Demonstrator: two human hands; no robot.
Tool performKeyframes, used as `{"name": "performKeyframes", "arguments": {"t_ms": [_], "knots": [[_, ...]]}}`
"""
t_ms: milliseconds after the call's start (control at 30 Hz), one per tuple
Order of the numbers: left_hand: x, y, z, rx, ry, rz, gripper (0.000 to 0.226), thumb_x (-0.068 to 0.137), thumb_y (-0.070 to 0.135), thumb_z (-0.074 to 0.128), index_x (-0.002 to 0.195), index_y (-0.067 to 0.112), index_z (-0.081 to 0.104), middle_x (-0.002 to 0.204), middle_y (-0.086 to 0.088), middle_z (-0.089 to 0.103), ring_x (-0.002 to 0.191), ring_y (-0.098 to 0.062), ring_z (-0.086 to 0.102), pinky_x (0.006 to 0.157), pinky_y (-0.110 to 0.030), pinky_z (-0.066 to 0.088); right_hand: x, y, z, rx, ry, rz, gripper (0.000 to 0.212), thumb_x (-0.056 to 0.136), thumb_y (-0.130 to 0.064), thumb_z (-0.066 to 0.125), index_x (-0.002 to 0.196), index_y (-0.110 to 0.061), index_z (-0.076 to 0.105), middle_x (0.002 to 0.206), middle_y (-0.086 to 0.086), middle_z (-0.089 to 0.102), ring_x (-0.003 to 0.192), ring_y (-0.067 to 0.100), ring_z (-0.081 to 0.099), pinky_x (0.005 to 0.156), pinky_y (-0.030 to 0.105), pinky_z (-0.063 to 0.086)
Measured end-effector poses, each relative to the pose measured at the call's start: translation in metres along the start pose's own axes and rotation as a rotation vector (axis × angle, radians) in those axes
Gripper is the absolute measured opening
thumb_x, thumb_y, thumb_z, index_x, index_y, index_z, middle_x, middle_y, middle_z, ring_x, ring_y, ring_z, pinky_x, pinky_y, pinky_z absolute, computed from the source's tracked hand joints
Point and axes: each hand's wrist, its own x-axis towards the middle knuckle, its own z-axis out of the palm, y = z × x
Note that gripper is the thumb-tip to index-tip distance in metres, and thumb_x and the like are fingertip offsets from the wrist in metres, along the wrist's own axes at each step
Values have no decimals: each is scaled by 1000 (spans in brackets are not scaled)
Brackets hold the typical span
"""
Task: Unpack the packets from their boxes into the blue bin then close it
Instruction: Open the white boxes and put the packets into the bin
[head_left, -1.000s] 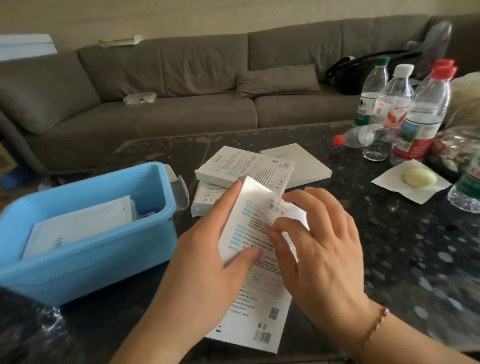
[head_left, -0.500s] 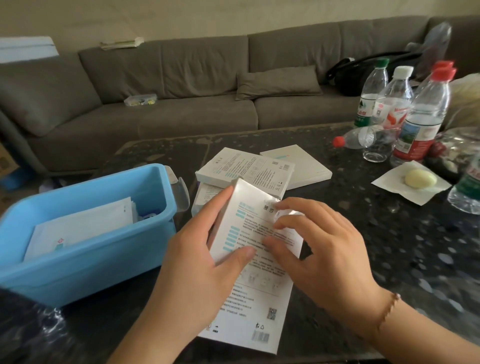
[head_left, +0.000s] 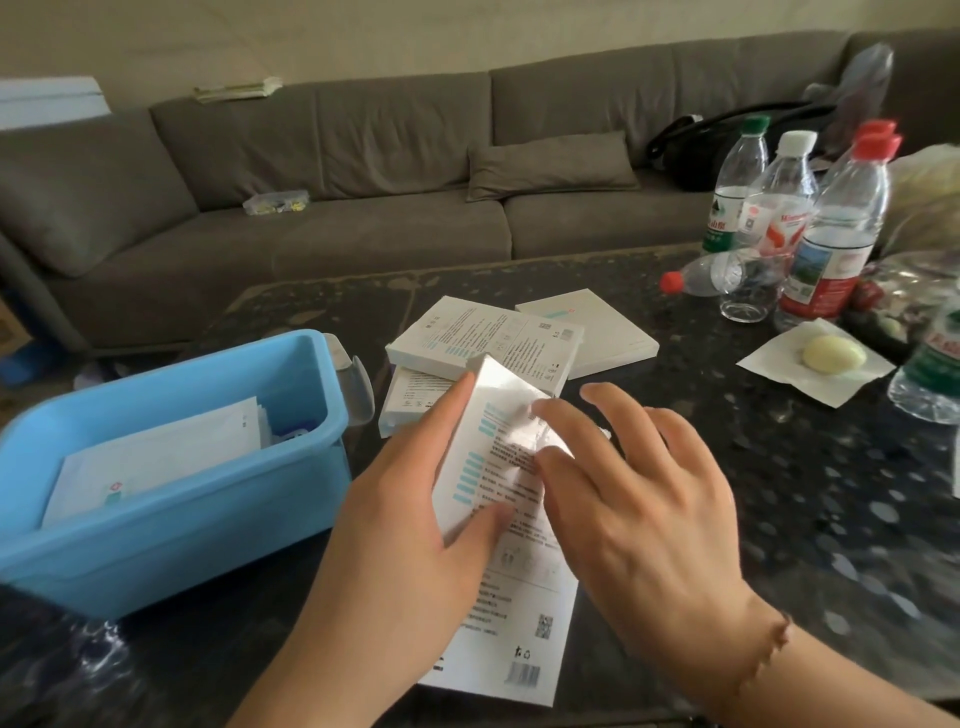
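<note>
My left hand (head_left: 410, 525) grips a flat white box (head_left: 511, 597) with blue printing, held tilted above the dark table near its front edge. My right hand (head_left: 639, 514) rests on the box's upper right part, fingers spread, thumb and forefinger at its far flap. The open blue bin (head_left: 171, 519) stands to the left, with white packets (head_left: 156, 457) lying inside. Three more white boxes (head_left: 483, 343) lie stacked and overlapping on the table just beyond my hands.
Several plastic water bottles (head_left: 831, 228) stand at the table's right, one lying on its side. A pale round item on a white napkin (head_left: 831, 356) sits near them. A grey sofa (head_left: 363, 171) runs behind the table. The bin's clear latch (head_left: 358, 379) sticks out toward the boxes.
The held box has shifted slightly and tilted flatter. My right hand's fingers have spread and slid across its upper part.
</note>
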Motion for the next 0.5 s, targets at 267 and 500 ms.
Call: {"name": "performKeyframes", "arguments": {"t_ms": [267,500], "knots": [[-1,0,0,21,-17,60,91,81,35,76,139,71,15,129,42,45,118,17,47,91,-16,53,10,6,-6,20,-155,43,16,88,-18,52,81,-10,64,117,8,61,116,35,57,82,47,46],[12,-17,1,-427,89,-40,78,69,30,78,124,66,37,116,36,62,105,8,64,71,-13,56,13,28,4,1343,-379,963,64,82,-55,65,135,-38,34,134,-13,57,117,9,61,92,33,54]]}}
